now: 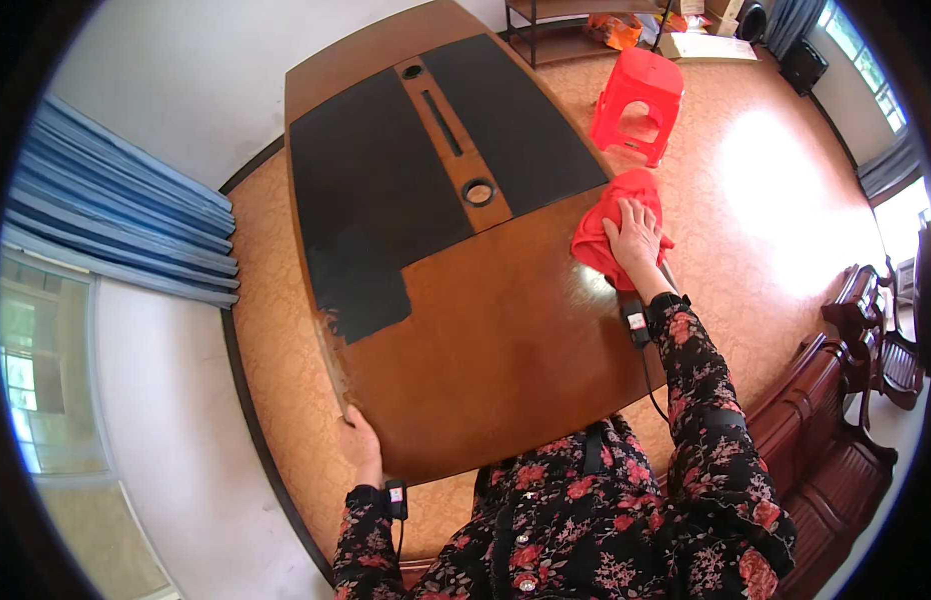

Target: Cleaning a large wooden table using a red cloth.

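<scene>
A long brown wooden table (506, 350) with black inset panels (376, 190) stretches away in front of me. At its right edge, my right hand (636, 235) presses down on a bunched red cloth (601, 235), fingers bent over it. Part of the cloth hangs past the edge. My left hand (361, 447) grips the table's left edge near the front corner, its fingers partly hidden beneath. The near left part of the black surface has a ragged border, and the wood edge beside it looks worn.
A red plastic stool (641, 100) stands beyond the table's right side. Dark wooden seats (811, 410) line the right. Blue curtains (126, 200) hang by the left wall. A dark shelf (566, 35), cardboard boxes (711, 45) and a black speaker (804, 67) are at the back.
</scene>
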`<state>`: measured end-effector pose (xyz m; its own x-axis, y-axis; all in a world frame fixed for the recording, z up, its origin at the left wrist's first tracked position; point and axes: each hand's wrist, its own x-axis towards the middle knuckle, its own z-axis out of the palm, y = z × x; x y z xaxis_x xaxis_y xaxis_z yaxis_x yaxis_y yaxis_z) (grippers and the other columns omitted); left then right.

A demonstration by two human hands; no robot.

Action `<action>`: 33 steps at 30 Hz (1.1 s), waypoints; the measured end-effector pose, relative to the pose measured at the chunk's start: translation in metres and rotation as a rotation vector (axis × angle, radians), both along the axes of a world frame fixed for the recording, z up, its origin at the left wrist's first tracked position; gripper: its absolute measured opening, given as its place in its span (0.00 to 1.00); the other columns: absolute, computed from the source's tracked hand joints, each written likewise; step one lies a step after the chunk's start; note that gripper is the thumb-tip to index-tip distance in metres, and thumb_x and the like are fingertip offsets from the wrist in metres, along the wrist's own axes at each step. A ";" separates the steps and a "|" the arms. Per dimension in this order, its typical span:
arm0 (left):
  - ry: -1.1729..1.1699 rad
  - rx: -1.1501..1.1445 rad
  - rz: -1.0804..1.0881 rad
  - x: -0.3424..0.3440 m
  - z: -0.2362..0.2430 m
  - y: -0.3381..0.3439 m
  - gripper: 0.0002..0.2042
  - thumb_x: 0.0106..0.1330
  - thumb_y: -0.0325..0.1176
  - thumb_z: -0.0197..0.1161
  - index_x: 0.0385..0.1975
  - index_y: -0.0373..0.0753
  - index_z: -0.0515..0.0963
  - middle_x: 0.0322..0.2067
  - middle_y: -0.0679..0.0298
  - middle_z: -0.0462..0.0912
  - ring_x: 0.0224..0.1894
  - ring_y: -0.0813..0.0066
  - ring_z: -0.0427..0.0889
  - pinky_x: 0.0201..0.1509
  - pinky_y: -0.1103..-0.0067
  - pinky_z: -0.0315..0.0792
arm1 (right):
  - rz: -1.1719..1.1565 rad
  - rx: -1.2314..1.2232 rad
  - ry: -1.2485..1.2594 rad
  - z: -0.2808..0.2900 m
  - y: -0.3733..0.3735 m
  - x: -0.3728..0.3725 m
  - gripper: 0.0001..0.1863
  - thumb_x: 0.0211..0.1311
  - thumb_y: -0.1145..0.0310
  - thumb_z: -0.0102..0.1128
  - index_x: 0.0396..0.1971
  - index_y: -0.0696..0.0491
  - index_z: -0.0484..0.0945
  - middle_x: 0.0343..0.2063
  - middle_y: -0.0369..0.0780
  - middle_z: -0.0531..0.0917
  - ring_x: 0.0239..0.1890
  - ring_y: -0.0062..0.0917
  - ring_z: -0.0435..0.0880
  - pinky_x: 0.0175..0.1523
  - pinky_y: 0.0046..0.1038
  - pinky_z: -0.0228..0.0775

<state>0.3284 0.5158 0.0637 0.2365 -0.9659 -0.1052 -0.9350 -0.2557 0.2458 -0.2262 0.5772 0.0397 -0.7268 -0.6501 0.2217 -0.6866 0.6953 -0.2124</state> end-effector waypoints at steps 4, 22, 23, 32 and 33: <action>0.032 0.114 0.098 0.009 -0.013 -0.003 0.30 0.70 0.58 0.41 0.47 0.32 0.72 0.39 0.40 0.81 0.43 0.40 0.79 0.47 0.55 0.72 | -0.066 0.050 0.010 -0.007 -0.036 0.072 0.33 0.58 0.48 0.57 0.61 0.47 0.64 0.63 0.39 0.66 0.66 0.39 0.59 0.62 0.49 0.54; 1.375 0.202 0.184 0.065 -0.034 0.048 0.32 0.75 0.56 0.34 0.63 0.33 0.64 0.61 0.57 0.69 0.61 0.69 0.68 0.65 0.75 0.61 | 1.614 -0.096 -0.176 0.007 -0.010 0.407 0.28 0.56 0.46 0.58 0.54 0.45 0.73 0.57 0.36 0.72 0.63 0.34 0.63 0.62 0.43 0.55; 1.389 0.197 0.184 0.062 -0.027 0.057 0.32 0.75 0.56 0.34 0.63 0.33 0.64 0.61 0.57 0.69 0.61 0.69 0.68 0.65 0.75 0.61 | 1.576 -0.065 -0.213 0.013 0.009 0.393 0.28 0.56 0.46 0.58 0.55 0.45 0.73 0.58 0.36 0.71 0.64 0.34 0.62 0.63 0.43 0.55; 1.339 0.131 0.126 0.077 -0.044 0.052 0.30 0.76 0.52 0.36 0.65 0.31 0.60 0.63 0.57 0.66 0.63 0.69 0.65 0.67 0.75 0.58 | 1.141 0.000 -0.163 0.015 -0.079 0.424 0.31 0.60 0.46 0.53 0.60 0.47 0.69 0.62 0.40 0.68 0.66 0.37 0.60 0.65 0.44 0.54; 1.345 0.123 0.117 0.077 -0.047 0.046 0.30 0.76 0.52 0.36 0.65 0.32 0.60 0.62 0.58 0.66 0.63 0.69 0.65 0.66 0.75 0.58 | 1.053 0.014 -0.172 0.017 -0.102 0.435 0.31 0.61 0.46 0.52 0.61 0.47 0.68 0.62 0.40 0.67 0.67 0.38 0.60 0.65 0.45 0.53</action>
